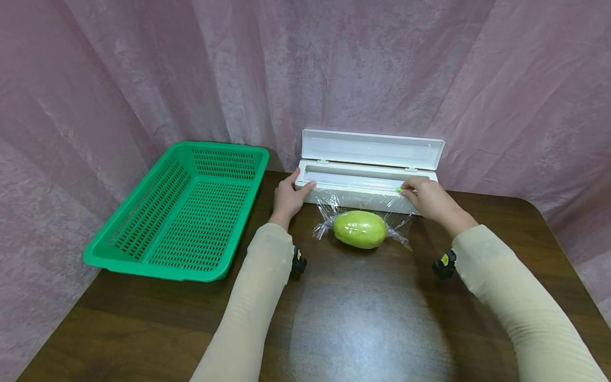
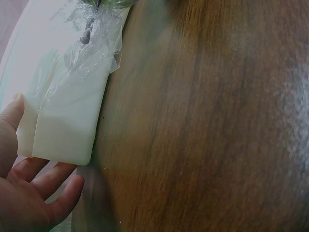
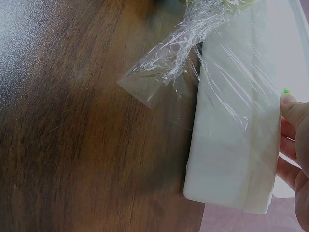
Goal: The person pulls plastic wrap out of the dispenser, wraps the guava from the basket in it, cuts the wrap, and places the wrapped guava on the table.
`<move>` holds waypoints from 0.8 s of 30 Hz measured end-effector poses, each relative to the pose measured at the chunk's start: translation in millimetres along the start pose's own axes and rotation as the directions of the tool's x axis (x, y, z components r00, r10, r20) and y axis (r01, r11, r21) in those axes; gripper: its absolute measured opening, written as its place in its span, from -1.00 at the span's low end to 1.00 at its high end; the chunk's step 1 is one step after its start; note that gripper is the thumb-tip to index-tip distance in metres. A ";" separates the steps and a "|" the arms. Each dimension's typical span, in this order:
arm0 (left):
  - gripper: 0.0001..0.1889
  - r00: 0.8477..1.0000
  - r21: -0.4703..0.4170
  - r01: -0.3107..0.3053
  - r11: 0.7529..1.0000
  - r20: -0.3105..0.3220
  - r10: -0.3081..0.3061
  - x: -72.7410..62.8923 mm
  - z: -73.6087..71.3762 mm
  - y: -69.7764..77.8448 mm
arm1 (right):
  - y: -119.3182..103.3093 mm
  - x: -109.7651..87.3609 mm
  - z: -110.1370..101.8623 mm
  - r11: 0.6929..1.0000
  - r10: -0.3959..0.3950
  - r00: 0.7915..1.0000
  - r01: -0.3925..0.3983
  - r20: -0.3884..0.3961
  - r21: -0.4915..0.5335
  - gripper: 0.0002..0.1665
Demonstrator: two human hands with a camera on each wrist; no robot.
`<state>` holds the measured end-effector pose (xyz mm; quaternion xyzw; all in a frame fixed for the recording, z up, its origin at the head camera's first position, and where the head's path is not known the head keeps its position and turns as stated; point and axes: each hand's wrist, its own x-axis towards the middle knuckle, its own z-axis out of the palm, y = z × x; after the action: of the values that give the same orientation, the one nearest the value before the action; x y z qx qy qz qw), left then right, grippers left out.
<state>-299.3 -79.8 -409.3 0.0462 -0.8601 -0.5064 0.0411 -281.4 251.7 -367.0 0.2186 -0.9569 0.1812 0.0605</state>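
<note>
A white cling film dispenser lies lengthwise at the back of the table with its lid raised. My left hand holds its left end, thumb on the front top edge and fingers around the end. My right hand pinches a small bright green slider cutter on the dispenser's front rim, right of its middle. Just in front lies a yellow-green oval fruit, wrapped in clear cling film. The film bunches at both ends of the fruit and stretches up over the dispenser's front face.
A green perforated plastic basket stands at the left of the dark wooden table. Close behind the dispenser hangs a pink curtain. The table's right edge lies beyond my right arm.
</note>
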 end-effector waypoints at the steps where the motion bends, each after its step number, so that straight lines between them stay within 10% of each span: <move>1: -0.27 1.000 0.001 0.001 1.000 0.001 -0.001 -0.1 -0.1 0.1 | 0.0 -0.2 -0.4 1.000 0.000 1.000 0.000 0.003 -0.002 -0.82; 24: -0.27 1.000 -0.014 0.010 1.000 0.012 -0.010 -0.8 -1.2 0.5 | 2.7 -3.7 -3.2 1.000 0.028 0.999 -0.028 0.034 0.010 -0.80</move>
<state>-298.3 -80.5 -408.3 0.0470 -0.8564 -0.5131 0.0337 -279.2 256.6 -365.7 0.2086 -0.9598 0.1832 0.0404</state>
